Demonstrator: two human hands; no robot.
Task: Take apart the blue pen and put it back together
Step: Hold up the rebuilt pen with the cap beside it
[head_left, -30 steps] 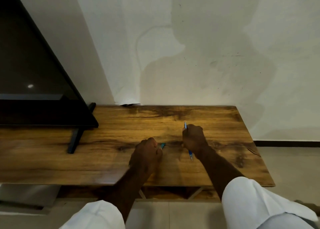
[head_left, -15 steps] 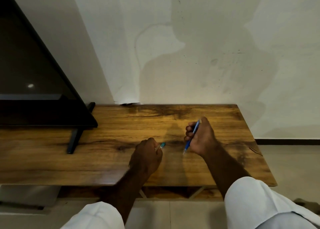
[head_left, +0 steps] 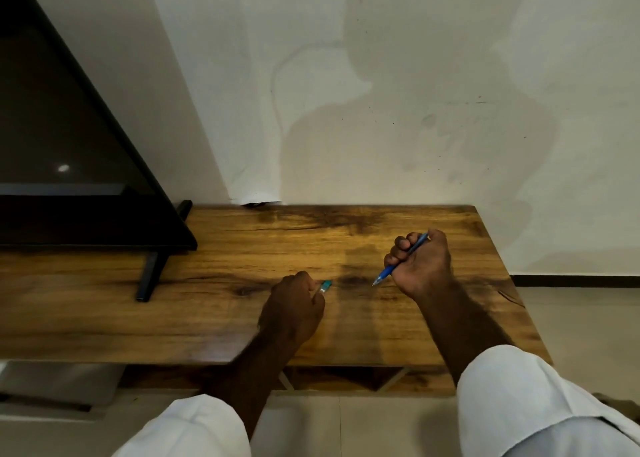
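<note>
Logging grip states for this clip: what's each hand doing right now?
Left hand: closed on a teal pen piece.
Right hand: closed around the blue pen.

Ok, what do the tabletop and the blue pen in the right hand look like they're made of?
The tabletop looks like wood or a wood-look laminate: brown grain streaks, dark knots and a soft sheen; which one, I cannot tell. The blue pen in the right hand looks like glossy translucent plastic, going by its bright blue shine; its tip looks pale, perhaps metal, but is too small to tell.
</note>
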